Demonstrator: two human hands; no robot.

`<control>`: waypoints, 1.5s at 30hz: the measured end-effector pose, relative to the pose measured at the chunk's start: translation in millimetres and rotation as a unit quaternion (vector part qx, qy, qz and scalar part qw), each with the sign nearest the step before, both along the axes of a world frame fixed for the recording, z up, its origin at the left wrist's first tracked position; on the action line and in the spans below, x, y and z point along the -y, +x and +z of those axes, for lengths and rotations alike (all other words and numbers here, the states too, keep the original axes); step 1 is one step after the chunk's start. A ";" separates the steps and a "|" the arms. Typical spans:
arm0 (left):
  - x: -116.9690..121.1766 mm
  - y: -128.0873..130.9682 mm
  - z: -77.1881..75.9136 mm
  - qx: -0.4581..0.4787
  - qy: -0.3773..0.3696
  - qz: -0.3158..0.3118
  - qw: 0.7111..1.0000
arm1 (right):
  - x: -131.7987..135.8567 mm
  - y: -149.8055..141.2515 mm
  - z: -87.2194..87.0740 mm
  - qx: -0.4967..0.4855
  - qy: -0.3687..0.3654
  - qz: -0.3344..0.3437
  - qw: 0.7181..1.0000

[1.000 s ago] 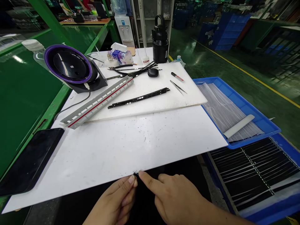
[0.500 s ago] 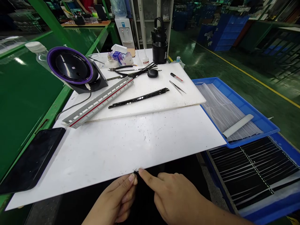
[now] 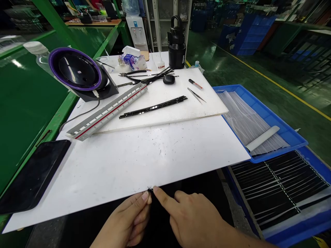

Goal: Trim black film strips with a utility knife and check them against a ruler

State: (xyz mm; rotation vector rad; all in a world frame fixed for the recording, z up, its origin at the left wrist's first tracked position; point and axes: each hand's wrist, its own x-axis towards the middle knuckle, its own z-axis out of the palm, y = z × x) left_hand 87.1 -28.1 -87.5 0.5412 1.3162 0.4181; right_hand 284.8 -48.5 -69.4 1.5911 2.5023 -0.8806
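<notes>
At the table's near edge, my left hand (image 3: 131,217) is closed in a pinch. A tiny dark piece (image 3: 150,189) pokes out at its thumb tip, too small to name. From the right, my right hand (image 3: 191,213) stretches its index finger to that piece, the fingertip at or against it. The other fingers are curled and the thumb is hidden. Farther off, thin black strips (image 3: 153,107) lie together on a white foam board (image 3: 165,120). A grey scale ruler (image 3: 110,112) with a red line rests across the board's left end.
Tweezers (image 3: 196,95), a small marker-like tube (image 3: 196,84), a black case (image 3: 169,79) and pliers (image 3: 134,72) lie on the board. A fan (image 3: 77,70) and a tablet (image 3: 33,175) are at left, a black bottle (image 3: 177,48) behind. Blue trays (image 3: 297,137) stand right.
The view has shifted very slightly. Both hands keep nearly the same place and pose, and the things on the table have not moved.
</notes>
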 end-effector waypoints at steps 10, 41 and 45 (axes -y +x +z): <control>1.5 -0.3 -0.1 0.008 0.006 0.001 1.000 | 1.2 3.9 -0.3 -0.068 -0.015 -0.018 0.997; -4.5 -5.0 2.2 0.007 0.002 -0.046 0.999 | -6.1 10.8 1.7 -0.067 0.046 0.000 0.997; -5.8 -4.0 1.7 0.009 0.000 -0.046 0.999 | -4.8 8.9 -0.6 -0.025 0.051 0.004 0.998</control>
